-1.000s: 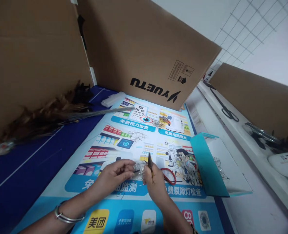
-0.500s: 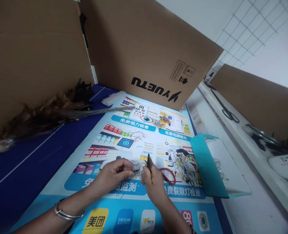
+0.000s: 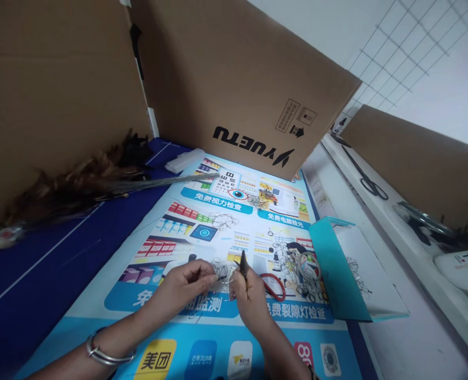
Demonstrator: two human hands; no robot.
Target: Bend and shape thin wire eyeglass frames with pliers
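My right hand [image 3: 249,295] is closed around dark-bladed scissors [image 3: 243,264], whose pointed blades stick up past my thumb. A red handle loop [image 3: 274,286] shows to the right of that hand. Beside it on the left, my left hand [image 3: 192,279] pinches thin wire [image 3: 221,272] between thumb and fingertips. This bent, tangled wire fills the small gap between my hands. Exactly where it ends near the right fingers is too fine to make out. Both hands hover low over the printed mat [image 3: 170,324].
A pile of wire pieces with a tape roll [image 3: 309,265] lies right of my hands, against a teal open box [image 3: 339,274] holding more wire. Farther back are smaller wire bits [image 3: 223,220] and a bundle of straight wires [image 3: 166,182]. Brown feathers [image 3: 79,184] lie left; cardboard [image 3: 258,79] stands behind.
My left hand has lowered very slightly, and the wire between the hands has shifted a little. The right hand with the scissors stays almost in place.
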